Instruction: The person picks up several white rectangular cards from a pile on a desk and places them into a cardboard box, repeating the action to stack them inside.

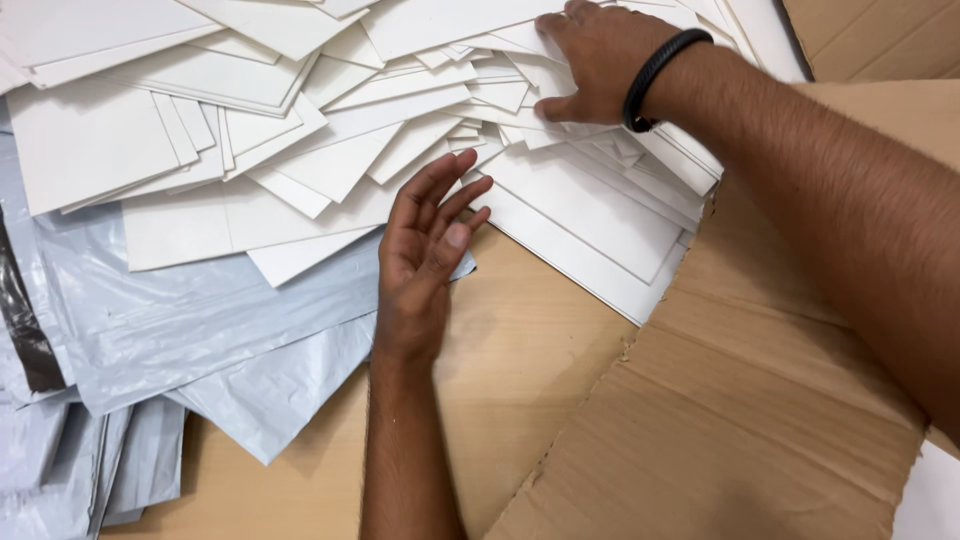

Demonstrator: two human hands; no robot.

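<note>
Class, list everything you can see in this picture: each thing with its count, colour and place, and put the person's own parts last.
white cards: too many to count, white, spread in a loose overlapping heap across the top
plastic mailing bags: several, pale grey, lower left, partly under the cards
torn cardboard sheet: one, brown, lower right
wristband: one, black, on the right wrist
left hand: one, open, fingers at the heap's lower edge
right hand: one, flat on the cards, top
</note>
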